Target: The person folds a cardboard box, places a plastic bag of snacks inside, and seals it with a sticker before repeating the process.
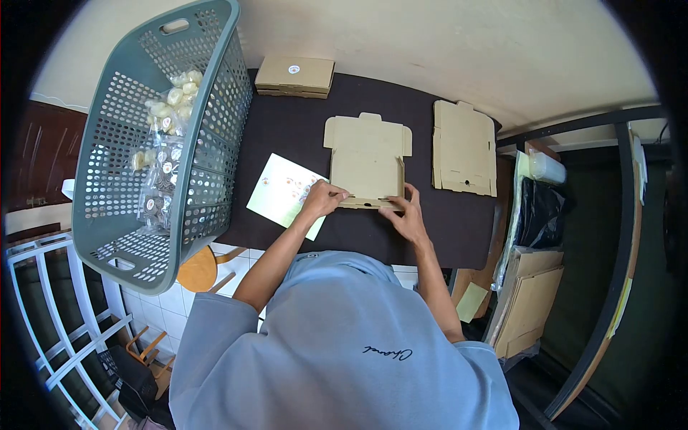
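A brown cardboard box (368,159) lies with its lid folded back on the dark tabletop, its front wall toward me. My left hand (325,198) grips the box's front left corner, fingers pinched at the edge. At the front right corner, my right hand (407,217) has its thumb and fingers around the cardboard edge. Partly under my left wrist lies a white and green sheet of round stickers (276,188).
A large green perforated basket (208,143) with bagged goods (166,172) stands at the left. Closed boxes (294,77) sit at the back, and flat cardboard boxes (464,148) lie at the right. More cardboard (529,301) leans beside the table.
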Motion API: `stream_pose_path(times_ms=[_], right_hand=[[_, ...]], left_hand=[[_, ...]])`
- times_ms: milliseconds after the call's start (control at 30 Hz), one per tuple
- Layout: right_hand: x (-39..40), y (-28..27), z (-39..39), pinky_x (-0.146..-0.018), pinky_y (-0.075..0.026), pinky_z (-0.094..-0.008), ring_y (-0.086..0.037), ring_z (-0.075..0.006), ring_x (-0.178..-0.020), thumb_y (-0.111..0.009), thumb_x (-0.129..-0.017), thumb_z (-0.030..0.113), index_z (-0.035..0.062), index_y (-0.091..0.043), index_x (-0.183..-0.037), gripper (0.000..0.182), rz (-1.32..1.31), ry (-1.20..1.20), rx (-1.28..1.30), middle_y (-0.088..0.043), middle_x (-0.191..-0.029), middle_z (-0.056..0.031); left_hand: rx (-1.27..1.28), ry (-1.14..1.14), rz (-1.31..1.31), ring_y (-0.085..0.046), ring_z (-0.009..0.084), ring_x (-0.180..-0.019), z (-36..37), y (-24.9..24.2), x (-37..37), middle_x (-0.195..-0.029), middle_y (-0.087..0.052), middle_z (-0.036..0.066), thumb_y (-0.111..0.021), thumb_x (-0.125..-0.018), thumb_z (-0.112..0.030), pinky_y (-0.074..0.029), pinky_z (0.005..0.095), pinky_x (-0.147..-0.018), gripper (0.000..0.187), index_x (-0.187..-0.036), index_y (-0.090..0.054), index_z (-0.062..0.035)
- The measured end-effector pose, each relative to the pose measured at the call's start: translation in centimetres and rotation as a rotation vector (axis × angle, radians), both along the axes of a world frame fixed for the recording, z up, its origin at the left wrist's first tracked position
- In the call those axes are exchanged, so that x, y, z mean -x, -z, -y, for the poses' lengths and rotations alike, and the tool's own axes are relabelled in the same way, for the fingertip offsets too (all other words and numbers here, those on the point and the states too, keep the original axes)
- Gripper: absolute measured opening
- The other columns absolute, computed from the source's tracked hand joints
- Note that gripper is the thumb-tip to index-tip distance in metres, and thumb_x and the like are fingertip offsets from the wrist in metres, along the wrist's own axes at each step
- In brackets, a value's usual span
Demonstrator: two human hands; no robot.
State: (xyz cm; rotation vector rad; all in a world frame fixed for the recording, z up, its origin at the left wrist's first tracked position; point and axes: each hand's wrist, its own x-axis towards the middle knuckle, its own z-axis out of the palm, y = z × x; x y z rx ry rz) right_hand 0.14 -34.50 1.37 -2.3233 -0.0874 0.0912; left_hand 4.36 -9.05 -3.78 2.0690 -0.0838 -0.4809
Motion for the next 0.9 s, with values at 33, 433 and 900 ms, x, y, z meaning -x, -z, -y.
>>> stream_pose_path(times_ms=[33,433,900], right_hand=[[-0.1,-0.8,0.2,-0.099,-0.047,-0.0447,-0.049,-0.0385,-0.124,-0.076,-0.08,0.026,0.0,-0.072,-0.101,0.034,-0.1,-0.03,0.004,-0.035,-0.142,-0.0214],[-3.3,1.1,-0.7,-0.089,-0.05,-0.0448,-0.06,-0.0405,-0.105,-0.081,-0.073,0.038,-0.0091,-0.069,-0.1,0.056,-0.317,0.152,0.241,-0.05,-0.123,-0.0257],[1.1,2.6,-3.9,-0.086,-0.049,-0.04,-0.057,-0.0327,-0.099,-0.069,-0.08,0.009,0.0017,-0.068,-0.098,0.019,0.219,-0.039,0.315,-0.063,-0.106,-0.014]], left_hand=[[-0.002,-0.013,-0.053,-0.063,0.0179,-0.051,0.1,-0.2,-0.2,-0.072,-0.068,0.015,-0.069,-0.087,-0.02,-0.052,0.031,-0.049,0.017,-0.098,-0.076,-0.0088],[-0.119,0.076,-0.367,-0.068,0.0349,-0.083,0.9,-5.5,-1.8,-0.078,-0.068,0.027,-0.063,-0.087,-0.045,-0.052,0.0401,-0.082,0.05,-0.084,-0.074,0.0029],[-0.205,-0.159,0.06,-0.056,0.0434,-0.094,2.3,-1.6,0.5,-0.096,-0.054,0.026,-0.069,-0.085,-0.033,-0.046,0.0487,-0.086,0.034,-0.094,-0.06,-0.0013]])
